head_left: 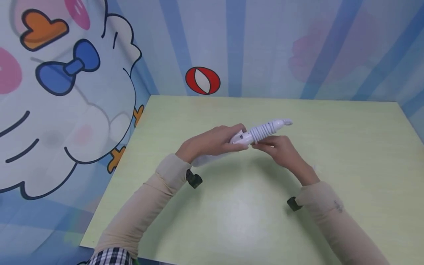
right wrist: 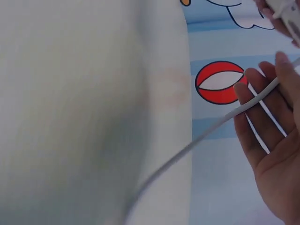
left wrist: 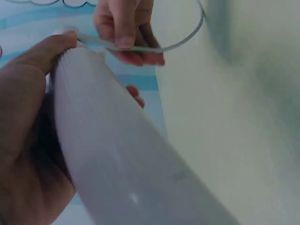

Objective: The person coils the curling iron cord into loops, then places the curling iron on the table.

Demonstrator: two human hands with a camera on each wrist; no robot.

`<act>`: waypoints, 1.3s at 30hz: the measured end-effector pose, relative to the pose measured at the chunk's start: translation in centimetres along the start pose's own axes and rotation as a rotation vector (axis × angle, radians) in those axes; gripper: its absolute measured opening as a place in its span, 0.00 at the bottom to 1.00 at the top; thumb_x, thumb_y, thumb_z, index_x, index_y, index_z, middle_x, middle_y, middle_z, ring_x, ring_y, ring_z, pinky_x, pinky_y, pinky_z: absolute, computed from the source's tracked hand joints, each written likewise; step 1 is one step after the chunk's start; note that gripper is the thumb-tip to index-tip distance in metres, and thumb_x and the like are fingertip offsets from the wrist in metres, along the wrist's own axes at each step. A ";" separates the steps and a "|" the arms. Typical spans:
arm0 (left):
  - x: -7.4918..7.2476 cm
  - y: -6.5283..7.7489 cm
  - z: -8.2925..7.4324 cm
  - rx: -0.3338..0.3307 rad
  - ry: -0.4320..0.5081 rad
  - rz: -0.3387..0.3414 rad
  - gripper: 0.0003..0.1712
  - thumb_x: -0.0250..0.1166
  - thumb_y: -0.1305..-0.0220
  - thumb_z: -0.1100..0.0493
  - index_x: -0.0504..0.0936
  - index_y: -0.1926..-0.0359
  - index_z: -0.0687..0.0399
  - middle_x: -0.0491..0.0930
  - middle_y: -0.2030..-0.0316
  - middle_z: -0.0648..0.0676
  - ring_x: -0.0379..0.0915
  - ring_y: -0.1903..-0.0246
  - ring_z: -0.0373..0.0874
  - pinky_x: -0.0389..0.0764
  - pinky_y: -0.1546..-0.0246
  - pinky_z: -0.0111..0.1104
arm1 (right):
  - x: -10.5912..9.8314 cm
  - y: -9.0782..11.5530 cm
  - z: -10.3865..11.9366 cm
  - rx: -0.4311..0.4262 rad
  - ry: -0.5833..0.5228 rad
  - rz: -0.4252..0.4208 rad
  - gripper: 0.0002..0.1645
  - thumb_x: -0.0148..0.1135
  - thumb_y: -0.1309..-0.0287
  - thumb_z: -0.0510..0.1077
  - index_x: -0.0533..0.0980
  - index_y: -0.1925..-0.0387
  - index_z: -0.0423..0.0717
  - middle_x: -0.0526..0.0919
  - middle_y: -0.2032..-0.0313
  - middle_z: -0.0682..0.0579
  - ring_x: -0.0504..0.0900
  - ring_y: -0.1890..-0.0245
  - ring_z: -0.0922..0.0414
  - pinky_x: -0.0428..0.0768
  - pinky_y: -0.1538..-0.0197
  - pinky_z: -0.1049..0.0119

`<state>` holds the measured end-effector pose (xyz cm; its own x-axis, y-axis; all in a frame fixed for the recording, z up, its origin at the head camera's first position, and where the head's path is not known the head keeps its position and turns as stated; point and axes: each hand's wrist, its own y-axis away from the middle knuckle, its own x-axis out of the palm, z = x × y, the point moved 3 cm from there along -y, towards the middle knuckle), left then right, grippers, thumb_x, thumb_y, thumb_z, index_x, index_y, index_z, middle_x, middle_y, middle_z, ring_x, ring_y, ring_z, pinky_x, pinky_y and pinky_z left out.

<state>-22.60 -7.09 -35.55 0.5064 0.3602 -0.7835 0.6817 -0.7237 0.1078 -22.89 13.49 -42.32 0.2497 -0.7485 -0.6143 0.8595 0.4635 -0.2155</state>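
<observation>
A white handheld electric appliance is held above the table, its exact kind unclear. White cord is wound in several turns around its slim end, which points to the right. My left hand grips the body from the left, thumb and fingers around it. The smooth, wide body fills much of the left wrist view. Just below the coils, my right hand pinches a loose stretch of the cord between thumb and fingers. In the right wrist view, this cord crosses the fingers and trails down.
The pale yellow-green table lies beneath both hands. Behind it stands a blue striped backdrop with a printed red ball. A large cartoon bird covers the left wall.
</observation>
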 end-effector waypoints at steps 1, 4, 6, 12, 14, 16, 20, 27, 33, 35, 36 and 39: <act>0.1 0.1 -0.4 0.022 0.000 0.012 0.24 0.55 0.39 0.38 0.64 0.47 0.41 0.74 0.66 0.46 0.73 0.71 0.39 0.76 0.70 0.33 | -0.3 -0.1 -0.1 0.000 -0.007 -0.012 0.13 0.60 0.42 0.46 0.79 0.57 0.45 0.83 0.59 0.49 0.79 0.64 0.55 0.76 0.61 0.58; 0.2 0.4 -1.6 0.078 0.010 0.037 0.24 0.56 0.40 0.38 0.65 0.46 0.38 0.73 0.63 0.44 0.71 0.66 0.38 0.75 0.67 0.32 | -1.0 -0.2 0.4 -0.043 0.043 -0.021 0.09 0.60 0.44 0.37 0.77 0.60 0.40 0.82 0.62 0.46 0.80 0.61 0.51 0.76 0.58 0.54; 0.2 0.5 -2.0 0.113 0.033 0.043 0.25 0.57 0.40 0.38 0.66 0.45 0.37 0.72 0.60 0.43 0.70 0.64 0.37 0.75 0.65 0.32 | -1.5 -0.2 1.0 -0.127 0.072 -0.021 0.09 0.59 0.46 0.30 0.77 0.60 0.36 0.83 0.64 0.44 0.80 0.62 0.50 0.77 0.59 0.54; 0.3 0.6 -2.0 0.111 0.085 0.046 0.26 0.59 0.42 0.40 0.67 0.44 0.37 0.71 0.57 0.43 0.69 0.61 0.38 0.74 0.62 0.31 | -3.0 -0.2 2.6 -0.390 0.148 -0.066 0.18 0.63 0.53 0.27 0.80 0.59 0.43 0.84 0.61 0.49 0.82 0.62 0.53 0.77 0.61 0.64; 0.3 0.7 -1.9 0.095 0.100 0.063 0.26 0.60 0.42 0.41 0.69 0.44 0.38 0.72 0.58 0.44 0.69 0.61 0.39 0.74 0.63 0.31 | -3.4 -0.2 2.8 -0.393 0.118 -0.045 0.17 0.65 0.53 0.29 0.80 0.59 0.44 0.84 0.62 0.50 0.81 0.61 0.55 0.76 0.60 0.69; 0.5 0.8 -1.9 0.090 0.111 0.090 0.25 0.61 0.42 0.42 0.70 0.45 0.39 0.73 0.59 0.45 0.69 0.62 0.39 0.74 0.63 0.31 | -3.6 -0.3 2.9 -0.382 0.079 -0.003 0.16 0.65 0.52 0.31 0.80 0.59 0.45 0.83 0.61 0.51 0.80 0.64 0.57 0.74 0.62 0.71; 0.7 1.1 -2.2 0.097 0.127 0.154 0.22 0.62 0.42 0.45 0.73 0.46 0.39 0.74 0.60 0.44 0.69 0.63 0.39 0.73 0.63 0.30 | -3.7 -0.6 2.6 -0.364 0.182 0.065 0.13 0.65 0.49 0.37 0.80 0.59 0.51 0.82 0.59 0.56 0.79 0.61 0.60 0.75 0.60 0.67; 1.2 1.3 -3.1 0.085 0.042 0.261 0.21 0.63 0.42 0.46 0.74 0.47 0.41 0.74 0.59 0.42 0.69 0.62 0.36 0.72 0.60 0.27 | -4.4 -1.5 2.8 -0.398 0.382 0.085 0.11 0.66 0.49 0.40 0.81 0.61 0.53 0.82 0.62 0.59 0.80 0.60 0.59 0.75 0.56 0.60; 1.0 1.4 -3.1 0.030 -0.047 0.271 0.19 0.63 0.42 0.46 0.75 0.50 0.43 0.76 0.63 0.42 0.70 0.66 0.36 0.72 0.64 0.27 | -5.7 -2.0 4.2 -0.486 0.461 0.064 0.09 0.67 0.51 0.38 0.81 0.65 0.50 0.81 0.67 0.60 0.79 0.66 0.63 0.76 0.62 0.63; 1.0 1.5 -3.1 0.002 -0.091 0.264 0.19 0.62 0.41 0.45 0.75 0.50 0.43 0.76 0.63 0.42 0.70 0.66 0.36 0.72 0.63 0.27 | -6.1 -2.1 4.8 -0.511 0.492 0.056 0.09 0.67 0.51 0.37 0.81 0.66 0.50 0.81 0.68 0.60 0.79 0.68 0.62 0.76 0.64 0.63; 1.0 1.5 -3.1 -0.012 -0.110 0.260 0.19 0.62 0.41 0.45 0.75 0.50 0.44 0.76 0.63 0.42 0.70 0.66 0.36 0.72 0.63 0.28 | -6.2 -2.2 5.1 -0.523 0.506 0.052 0.08 0.67 0.52 0.37 0.81 0.66 0.49 0.81 0.69 0.59 0.79 0.68 0.61 0.76 0.64 0.62; 1.1 1.5 -3.1 -0.062 -0.169 0.245 0.19 0.61 0.41 0.45 0.76 0.50 0.44 0.76 0.63 0.43 0.70 0.67 0.37 0.71 0.64 0.28 | -6.5 -2.1 6.0 -0.548 0.542 0.040 0.08 0.68 0.53 0.37 0.81 0.67 0.48 0.81 0.70 0.58 0.80 0.70 0.60 0.76 0.65 0.61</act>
<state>-19.41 -5.92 -34.39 0.5681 0.0729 -0.8197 0.5840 -0.7375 0.3391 -23.62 14.50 -33.31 -0.0988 -0.4545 -0.8852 0.4753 0.7600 -0.4433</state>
